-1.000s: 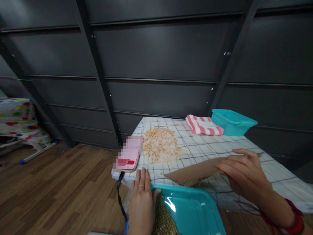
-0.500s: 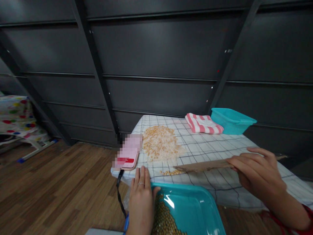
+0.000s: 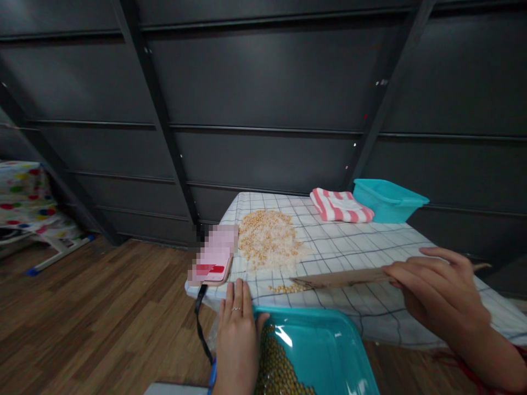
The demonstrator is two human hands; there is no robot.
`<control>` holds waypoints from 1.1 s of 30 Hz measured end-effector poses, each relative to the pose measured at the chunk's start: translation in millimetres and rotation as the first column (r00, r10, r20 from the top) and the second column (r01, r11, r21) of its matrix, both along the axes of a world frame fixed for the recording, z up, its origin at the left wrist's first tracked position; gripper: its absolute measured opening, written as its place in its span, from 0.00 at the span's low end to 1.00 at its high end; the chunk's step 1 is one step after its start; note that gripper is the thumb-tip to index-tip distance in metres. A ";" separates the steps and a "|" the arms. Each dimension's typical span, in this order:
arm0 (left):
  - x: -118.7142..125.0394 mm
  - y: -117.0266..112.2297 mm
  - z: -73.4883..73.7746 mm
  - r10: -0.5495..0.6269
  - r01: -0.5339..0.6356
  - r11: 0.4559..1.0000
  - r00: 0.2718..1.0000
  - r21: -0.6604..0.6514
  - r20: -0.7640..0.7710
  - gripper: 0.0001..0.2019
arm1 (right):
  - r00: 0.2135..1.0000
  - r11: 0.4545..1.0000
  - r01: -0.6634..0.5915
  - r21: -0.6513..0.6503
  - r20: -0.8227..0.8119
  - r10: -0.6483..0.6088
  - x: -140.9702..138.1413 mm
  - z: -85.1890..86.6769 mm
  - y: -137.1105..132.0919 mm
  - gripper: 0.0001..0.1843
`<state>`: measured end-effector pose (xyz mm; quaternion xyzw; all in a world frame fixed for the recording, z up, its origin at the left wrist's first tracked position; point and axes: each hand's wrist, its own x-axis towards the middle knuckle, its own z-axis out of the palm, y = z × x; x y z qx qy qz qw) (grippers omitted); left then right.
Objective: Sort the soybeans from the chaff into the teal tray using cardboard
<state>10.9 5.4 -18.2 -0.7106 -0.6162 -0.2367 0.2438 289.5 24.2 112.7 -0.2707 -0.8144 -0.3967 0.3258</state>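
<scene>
My left hand [image 3: 237, 334] lies along the left rim of a teal plastic basin [image 3: 325, 351], fingers stretched toward the table edge and thumb hooked over the rim, holding it. Greenish-brown round beans [image 3: 280, 367] fill the basin's left side. My right hand [image 3: 438, 291] pinches a long brown strip of cardboard [image 3: 346, 278], held on edge just over the cloth. The strip's left tip meets a short row of yellow soybeans [image 3: 286, 288] close to the table's front edge. Behind them, a heap of yellow soybeans mixed with white rice grains [image 3: 269, 238] is spread out.
A pink phone [image 3: 214, 255], partly pixelated, lies left of the heap with a black strap hanging down. A folded red-and-white striped towel [image 3: 341, 206] and a turquoise bin [image 3: 389, 203] stand at the back right. Checked cloth [image 3: 337, 247] covers the table; a dark panel wall rises behind.
The view has shifted slightly. The cardboard strip stays at the row of soybeans, and both hands keep nearly the same places and grips.
</scene>
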 end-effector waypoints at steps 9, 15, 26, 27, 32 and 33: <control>-0.2 0.5 -4.5 -0.017 0.017 1.000 0.998 -0.011 0.064 0.22 | 0.999 0.998 0.030 -0.062 -0.018 -0.032 -3.9 -0.9 -5.8 0.10; 0.5 1.2 -5.6 -0.008 0.008 1.000 0.997 0.004 0.072 0.21 | 0.996 0.996 0.092 0.005 -0.020 -0.092 0.6 -1.6 -0.2 0.07; 0.5 0.1 -0.6 -0.013 0.013 1.000 1.000 0.012 -0.007 0.22 | 1.000 0.999 0.005 -0.044 -0.001 -0.005 -5.7 -3.2 -14.8 0.09; 0.6 0.3 -0.7 -0.014 0.014 1.000 1.000 0.013 -0.006 0.22 | 1.000 0.999 -0.004 -0.051 -0.007 0.003 -7.1 -2.4 -16.7 0.09; 0.0 1.1 0.4 -0.026 0.026 1.000 1.000 0.005 -0.010 0.22 | 0.998 0.997 -0.027 -0.070 -0.052 0.023 -11.0 -1.5 -21.3 0.09; 0.0 1.1 0.5 -0.024 0.024 1.000 1.000 0.008 -0.017 0.23 | 0.998 0.998 -0.024 -0.065 -0.054 0.020 -11.0 -1.6 -21.1 0.09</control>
